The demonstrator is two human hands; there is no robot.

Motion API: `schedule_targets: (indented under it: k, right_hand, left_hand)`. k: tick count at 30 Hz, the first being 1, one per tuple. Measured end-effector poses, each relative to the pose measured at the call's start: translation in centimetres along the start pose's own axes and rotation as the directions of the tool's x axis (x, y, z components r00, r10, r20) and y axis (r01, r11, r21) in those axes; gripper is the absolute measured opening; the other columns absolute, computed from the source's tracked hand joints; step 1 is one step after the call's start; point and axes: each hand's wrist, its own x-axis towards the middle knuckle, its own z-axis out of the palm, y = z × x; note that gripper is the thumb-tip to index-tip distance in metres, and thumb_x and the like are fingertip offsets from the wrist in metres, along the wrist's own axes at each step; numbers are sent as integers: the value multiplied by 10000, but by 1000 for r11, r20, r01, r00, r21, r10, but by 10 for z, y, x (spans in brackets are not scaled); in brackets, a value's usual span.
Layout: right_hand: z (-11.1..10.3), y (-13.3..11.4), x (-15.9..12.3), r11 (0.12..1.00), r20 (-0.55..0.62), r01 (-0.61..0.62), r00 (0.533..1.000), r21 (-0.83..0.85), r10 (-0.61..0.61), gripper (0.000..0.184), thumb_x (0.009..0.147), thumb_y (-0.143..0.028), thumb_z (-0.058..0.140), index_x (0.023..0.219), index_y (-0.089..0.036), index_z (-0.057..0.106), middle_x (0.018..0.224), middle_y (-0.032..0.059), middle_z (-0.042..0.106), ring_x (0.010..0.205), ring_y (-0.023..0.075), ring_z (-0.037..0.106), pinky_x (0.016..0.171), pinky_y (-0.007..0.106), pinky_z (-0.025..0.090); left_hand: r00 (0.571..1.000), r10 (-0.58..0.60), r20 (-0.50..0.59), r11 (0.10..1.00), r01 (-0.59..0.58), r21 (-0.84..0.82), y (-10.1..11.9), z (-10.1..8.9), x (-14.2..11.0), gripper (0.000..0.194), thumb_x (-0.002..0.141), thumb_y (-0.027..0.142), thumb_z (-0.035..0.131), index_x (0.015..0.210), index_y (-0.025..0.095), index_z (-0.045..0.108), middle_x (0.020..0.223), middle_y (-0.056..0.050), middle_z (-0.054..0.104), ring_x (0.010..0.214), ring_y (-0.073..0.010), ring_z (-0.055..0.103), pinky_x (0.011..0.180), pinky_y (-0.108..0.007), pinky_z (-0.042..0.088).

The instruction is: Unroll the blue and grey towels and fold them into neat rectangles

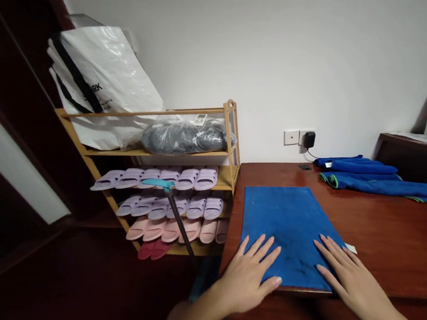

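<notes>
A blue cloth (283,213) lies flat on the reddish-brown wooden table (382,243), reaching down to the front edge. My left hand (252,273) rests palm down with spread fingers on its lower left part. On the lower right edge lies my right hand (348,273), also palm down, its fingers stretched out and partly on the cloth. A small white tag (351,248) sticks out beside the right fingers. Dark smudges or creases mark the cloth between the two hands. Neither hand grips anything.
Rolled blue cloths (378,185) with green edging lie at the table's back right, near a black plug (309,139) in the wall. To the left stands a wooden shoe rack (230,142) with several slippers (186,179), a white bag (110,63) and a dark pole (178,217).
</notes>
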Motion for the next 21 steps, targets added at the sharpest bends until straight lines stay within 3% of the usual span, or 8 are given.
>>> schedule_targets:
  k: [4,9,12,17,21]
  right_hand:
    - [-6,-1,26,999,93,-46,995,22,44,689,883,-655,203,1450,-265,251,1519,-28,162,1409,186,147,1162,435,188]
    - [-12,3,58,995,146,-66,988,74,55,728,870,-683,171,1449,-253,266,1523,-8,175,1412,178,124,1166,422,154]
    - [-9,4,56,992,133,-105,986,64,96,785,839,-723,212,1443,-228,289,1514,40,212,1409,213,138,1159,449,157]
    - [4,5,46,993,59,-114,992,41,111,775,836,-726,203,1449,-256,270,1522,25,187,1409,217,139,1147,448,194]
    - [5,12,66,994,115,-111,987,25,108,791,838,-728,169,1462,-245,231,1535,42,147,1416,213,97,1149,440,166]
  left_hand:
    - [1000,-14,25,1000,14,10,-21,3,19,566,961,557,308,1472,336,211,1545,-17,160,1415,-269,115,1119,-546,94]
    - [996,-36,85,999,34,28,-42,-9,38,595,942,603,304,1466,329,233,1541,-27,174,1416,-270,99,1109,-563,90]
    - [994,-47,103,998,43,38,-41,-14,35,609,940,609,299,1466,306,249,1537,-48,184,1413,-279,110,1108,-560,110]
    - [998,-51,26,998,50,32,-29,-6,28,598,958,581,264,1477,288,219,1543,-60,156,1415,-266,115,1115,-535,127]
    - [997,-68,32,997,66,49,-39,-2,42,576,958,579,264,1465,305,248,1543,-47,170,1417,-255,108,1113,-543,101]
